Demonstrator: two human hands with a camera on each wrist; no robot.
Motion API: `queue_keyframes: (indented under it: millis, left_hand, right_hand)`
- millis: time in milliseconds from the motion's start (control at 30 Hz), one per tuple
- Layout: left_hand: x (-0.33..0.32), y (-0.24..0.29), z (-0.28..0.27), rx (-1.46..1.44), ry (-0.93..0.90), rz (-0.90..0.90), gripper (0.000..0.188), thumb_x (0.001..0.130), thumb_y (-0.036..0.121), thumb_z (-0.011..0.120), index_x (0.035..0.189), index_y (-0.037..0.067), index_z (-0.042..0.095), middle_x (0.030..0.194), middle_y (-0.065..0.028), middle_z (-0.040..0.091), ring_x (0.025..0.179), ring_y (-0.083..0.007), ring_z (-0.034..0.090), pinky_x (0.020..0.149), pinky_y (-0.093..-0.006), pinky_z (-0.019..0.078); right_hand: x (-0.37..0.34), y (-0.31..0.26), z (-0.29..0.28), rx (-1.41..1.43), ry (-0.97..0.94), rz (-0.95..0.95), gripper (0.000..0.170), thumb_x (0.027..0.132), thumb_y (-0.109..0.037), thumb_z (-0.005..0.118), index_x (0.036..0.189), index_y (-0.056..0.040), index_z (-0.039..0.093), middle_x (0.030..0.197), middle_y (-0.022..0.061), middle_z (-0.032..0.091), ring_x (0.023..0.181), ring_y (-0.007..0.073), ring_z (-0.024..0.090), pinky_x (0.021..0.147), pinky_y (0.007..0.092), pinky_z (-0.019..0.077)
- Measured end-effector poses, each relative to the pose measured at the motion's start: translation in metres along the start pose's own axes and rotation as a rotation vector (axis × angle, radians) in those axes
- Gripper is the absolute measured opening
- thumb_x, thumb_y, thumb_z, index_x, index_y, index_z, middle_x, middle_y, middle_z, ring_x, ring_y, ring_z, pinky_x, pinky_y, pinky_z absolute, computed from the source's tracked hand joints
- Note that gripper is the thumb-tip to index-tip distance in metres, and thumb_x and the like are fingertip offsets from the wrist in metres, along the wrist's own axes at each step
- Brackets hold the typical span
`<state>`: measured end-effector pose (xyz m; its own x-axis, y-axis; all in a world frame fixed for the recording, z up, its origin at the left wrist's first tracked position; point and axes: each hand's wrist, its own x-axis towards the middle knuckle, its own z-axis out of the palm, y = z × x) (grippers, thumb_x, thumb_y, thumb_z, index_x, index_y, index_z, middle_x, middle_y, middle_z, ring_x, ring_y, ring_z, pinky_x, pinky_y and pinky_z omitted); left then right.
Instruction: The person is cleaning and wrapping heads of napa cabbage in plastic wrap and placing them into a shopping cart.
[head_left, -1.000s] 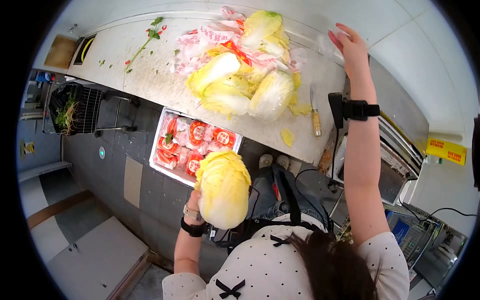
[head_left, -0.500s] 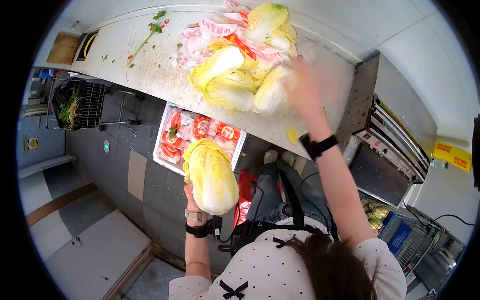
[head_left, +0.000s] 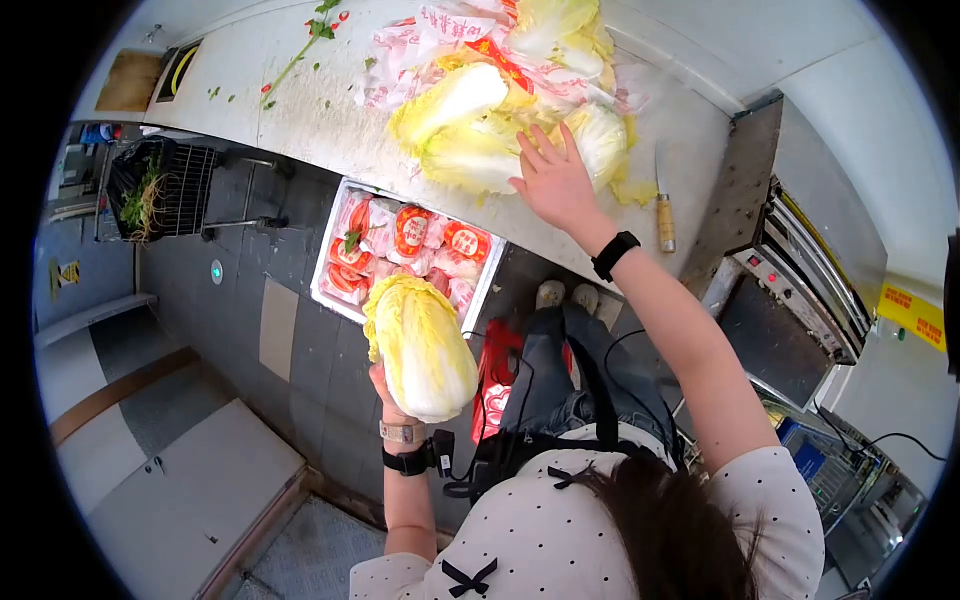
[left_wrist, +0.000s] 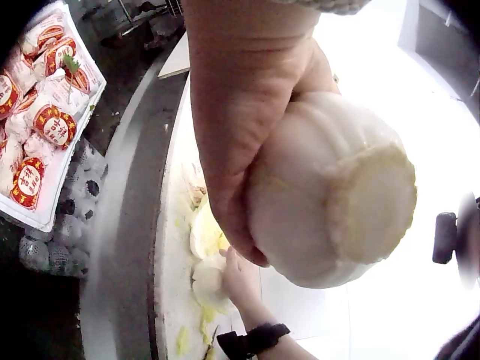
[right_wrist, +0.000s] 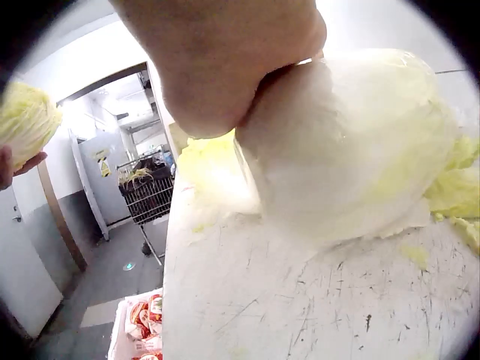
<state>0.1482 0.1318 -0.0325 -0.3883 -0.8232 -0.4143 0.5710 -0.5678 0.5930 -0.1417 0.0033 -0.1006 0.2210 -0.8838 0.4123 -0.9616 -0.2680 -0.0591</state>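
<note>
My left hand [head_left: 388,392] grips a napa cabbage [head_left: 425,352] beside my body, above the floor. In the left wrist view the thumb side of that hand wraps the cabbage's pale lower end, and its cut base [left_wrist: 375,202] faces outward. My right hand [head_left: 562,190] is over the counter with fingers straight and spread, its fingertips overlapping the near side of another napa cabbage [head_left: 604,145]. The right wrist view shows this cabbage [right_wrist: 352,150] lying on its side, glossy, right against the hand. Yellow-green cabbage leaves [head_left: 460,150] lie left of it.
A wooden-handled knife [head_left: 666,215] lies on the counter [head_left: 300,100] at right, near a metal machine [head_left: 790,260]. Crumpled printed wrapping [head_left: 420,50] sits behind the leaves. Below the counter stands a white foam box [head_left: 486,290] of red-labelled packs; a wire cart [head_left: 190,190] is further left.
My right hand has come from high at the back right, where it held something clear, down and left to the counter cabbage; its fingers are now spread. The left hand still holds its cabbage.
</note>
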Motion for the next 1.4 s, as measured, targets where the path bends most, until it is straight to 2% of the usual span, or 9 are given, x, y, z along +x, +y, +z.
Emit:
queue_keyframes:
  millis: [167,367,567,667,867,967,1067,1200,1400]
  left_hand:
    - [0.002,0.000,0.004,-0.082,-0.024,0.039,0.095,0.066,0.068,0.055,0.139,0.014,0.027,0.135,-0.0135,0.039,0.119,-0.0319,0.045,0.096,-0.0473,0.0410]
    - [0.007,0.001,-0.006,-0.043,-0.055,0.022,0.094,0.067,0.068,0.052,0.139,0.012,0.027,0.135,-0.0145,0.039,0.118,-0.0325,0.045,0.096,-0.0478,0.0405]
    - [0.010,0.000,-0.001,-0.024,0.008,0.030,0.092,0.069,0.067,0.049,0.138,0.011,0.028,0.133,-0.0152,0.041,0.117,-0.0333,0.046,0.096,-0.0480,0.0411]
    - [0.011,0.003,0.001,0.010,0.007,-0.036,0.103,0.062,0.068,0.057,0.140,0.012,0.021,0.138,-0.0165,0.033,0.123,-0.0350,0.039,0.101,-0.0498,0.0350]
    - [0.002,0.003,0.016,0.036,-0.003,-0.021,0.101,0.063,0.067,0.057,0.140,0.012,0.022,0.138,-0.0163,0.033,0.124,-0.0344,0.038,0.099,-0.0494,0.0365]
    - [-0.003,0.005,0.020,0.040,0.003,0.004,0.102,0.062,0.066,0.059,0.140,0.013,0.022,0.138,-0.0157,0.032,0.126,-0.0342,0.035,0.099,-0.0487,0.0374]
    - [-0.007,0.007,0.006,-0.012,0.081,-0.007,0.102,0.062,0.066,0.060,0.140,0.012,0.022,0.139,-0.0153,0.031,0.126,-0.0333,0.034,0.098,-0.0480,0.0386]
    - [0.002,0.011,0.019,-0.035,-0.085,0.023,0.084,0.073,0.057,0.051,0.136,0.007,0.029,0.132,-0.0168,0.042,0.117,-0.0319,0.046,0.095,-0.0456,0.0426]
    - [0.030,0.004,-0.001,0.070,0.073,0.010,0.060,0.084,0.040,0.037,0.130,0.001,0.038,0.121,-0.0177,0.052,0.107,-0.0310,0.055,0.090,-0.0439,0.0461]
  right_hand:
    - [0.011,0.013,-0.004,0.240,-0.434,0.090,0.029,0.083,-0.018,0.051,0.104,0.0002,0.058,0.117,0.0133,0.054,0.117,0.0227,0.045,0.105,0.0423,0.0260]
    - [-0.001,0.017,-0.031,-0.065,0.002,0.051,0.048,0.081,-0.004,0.050,0.128,-0.0029,0.040,0.126,0.0162,0.046,0.119,0.0257,0.043,0.102,0.0410,0.0302]
    - [-0.020,0.020,-0.006,1.036,0.405,1.699,0.102,0.066,-0.035,0.076,0.138,0.0001,0.013,0.134,0.0277,0.030,0.122,0.0389,0.035,0.105,0.0389,0.0246]
    - [-0.005,0.021,0.044,1.266,0.338,1.906,0.124,0.058,-0.046,0.079,0.139,-0.0019,-0.003,0.135,0.0304,0.024,0.122,0.0400,0.034,0.104,0.0403,0.0268]
    - [0.021,0.002,-0.013,0.918,0.143,1.938,0.118,0.058,-0.030,0.082,0.138,0.0008,0.001,0.133,0.0245,0.031,0.120,0.0342,0.039,0.099,0.0401,0.0344]
    - [0.001,0.004,0.006,1.033,0.372,1.748,0.114,0.059,-0.031,0.079,0.139,-0.0017,0.003,0.131,0.0265,0.034,0.119,0.0372,0.039,0.098,0.0449,0.0337]
    - [-0.011,-0.001,-0.009,1.385,0.593,1.664,0.107,0.060,-0.024,0.080,0.137,0.0000,0.009,0.129,0.0258,0.037,0.116,0.0336,0.043,0.095,0.0447,0.0372]
    - [-0.024,-0.007,-0.089,2.435,0.208,1.546,0.072,0.078,-0.049,0.059,0.134,-0.0160,0.030,0.134,0.0114,0.038,0.121,0.0288,0.040,0.099,0.0543,0.0323]
    - [-0.031,-0.020,-0.190,2.896,0.391,1.200,0.061,0.086,-0.054,0.042,0.134,-0.0167,0.034,0.138,0.0090,0.035,0.126,0.0298,0.034,0.103,0.0521,0.0284]
